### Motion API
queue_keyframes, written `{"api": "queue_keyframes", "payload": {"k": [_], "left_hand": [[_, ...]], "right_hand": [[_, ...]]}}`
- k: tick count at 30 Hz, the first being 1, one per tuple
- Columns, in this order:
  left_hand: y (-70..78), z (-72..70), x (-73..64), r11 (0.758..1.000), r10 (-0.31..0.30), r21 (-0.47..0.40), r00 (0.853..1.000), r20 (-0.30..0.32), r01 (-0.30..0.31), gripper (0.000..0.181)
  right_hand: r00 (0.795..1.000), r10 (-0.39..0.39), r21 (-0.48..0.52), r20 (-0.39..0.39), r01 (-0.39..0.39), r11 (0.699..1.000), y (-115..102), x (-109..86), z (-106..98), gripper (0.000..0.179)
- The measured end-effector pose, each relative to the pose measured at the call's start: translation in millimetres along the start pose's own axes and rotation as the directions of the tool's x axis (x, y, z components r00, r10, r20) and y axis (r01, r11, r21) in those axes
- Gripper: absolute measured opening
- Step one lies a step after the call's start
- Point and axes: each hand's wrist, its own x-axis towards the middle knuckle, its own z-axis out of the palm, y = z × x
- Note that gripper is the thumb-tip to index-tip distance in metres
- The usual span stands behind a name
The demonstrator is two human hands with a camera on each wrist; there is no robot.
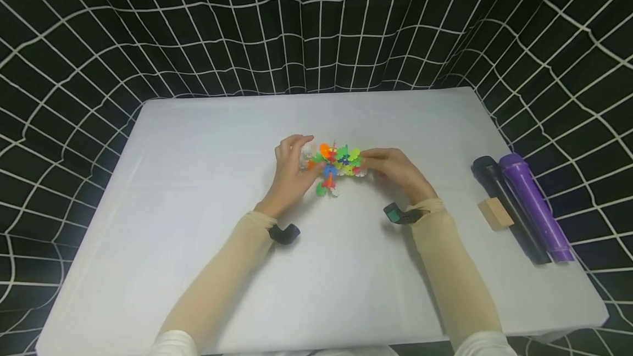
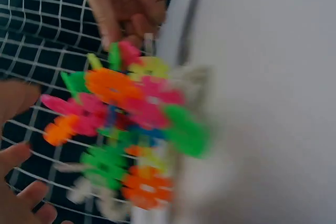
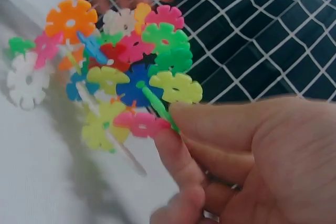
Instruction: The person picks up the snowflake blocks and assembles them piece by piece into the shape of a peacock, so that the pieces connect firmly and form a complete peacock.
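Observation:
A cluster of interlocked plastic snowflake discs (image 1: 341, 161), in orange, green, pink, blue, yellow and white, is at the middle of the white table. At its right side my right hand (image 1: 395, 168) pinches the edge of a green disc (image 3: 157, 103) between thumb and fingers, as the right wrist view shows. My left hand (image 1: 292, 172) is at the cluster's left, fingers spread apart and lifted, the thumb overlapping the discs in the head view. Seen from the left wrist, its fingers (image 2: 34, 195) stand away from the discs, with a gap between.
Along the table's right side lie a black tube (image 1: 509, 207) and a purple tube (image 1: 536, 207). A small wooden block (image 1: 495, 213) sits against the black one. Dark curtains with a white grid (image 1: 301, 32) enclose the table (image 1: 163, 207) at the back and sides.

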Motion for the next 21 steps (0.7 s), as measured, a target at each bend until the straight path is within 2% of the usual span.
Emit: {"api": "queue_keyframes", "payload": {"k": [2,4,7,10,11,17,21], "left_hand": [[11.5,-4.9,11.9,0.993,0.041,0.112,0.997,0.063,-0.047,0.057],[21.9,-8.9,23.7,0.972,0.049,0.221,0.986,0.159,-0.084,0.054],[32.3,-10.6,37.7,0.914,0.030,0.376,0.949,0.313,-0.153,0.052],[38.6,-9.0,47.0,0.853,0.009,0.471,0.909,0.417,-0.224,0.048],[40.2,-8.7,49.4,0.833,0.008,0.494,0.898,0.440,-0.250,0.045],[51.8,-9.3,65.7,0.748,0.012,0.556,0.846,0.533,-0.361,0.036],[55.8,-5.5,75.6,0.714,0.010,0.560,0.806,0.591,-0.420,0.035]], "right_hand": [[0.999,-0.033,-0.005,0.018,0.033,0.999,0.9,-1.0,1.2,0.055],[0.997,-0.067,-0.011,0.033,0.067,0.998,1.3,-2.0,3.2,0.056],[0.993,-0.110,-0.049,0.053,0.113,0.992,2.1,-3.0,7.2,0.056],[0.986,-0.153,-0.101,0.063,0.159,0.982,2.7,-3.6,12.2,0.054],[0.983,-0.172,-0.122,0.061,0.179,0.976,2.8,-3.9,13.7,0.052],[0.968,-0.252,-0.158,-0.013,0.247,0.956,2.5,-4.7,19.3,0.045],[0.956,-0.289,-0.129,-0.048,0.281,0.951,5.9,-1.3,20.9,0.044]]}}
